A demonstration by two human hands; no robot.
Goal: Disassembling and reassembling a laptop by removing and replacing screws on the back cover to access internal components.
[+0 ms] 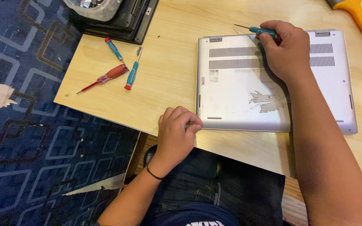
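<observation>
Currently my right hand (288, 50) fists slim teal screwdriver (258, 30) over silver upturned laptop (239, 96); left hand (176, 132) pinches near-left corner. Slip risks gouging case.

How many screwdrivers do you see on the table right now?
4. Three lie loose left of the laptop: a blue one, a red one and another blue one. The fourth is in the right hand. Others may be hidden.

Silver laptop (248, 92) upside-down on desk; teal screwdriver (261, 30) at rear edge.
</observation>
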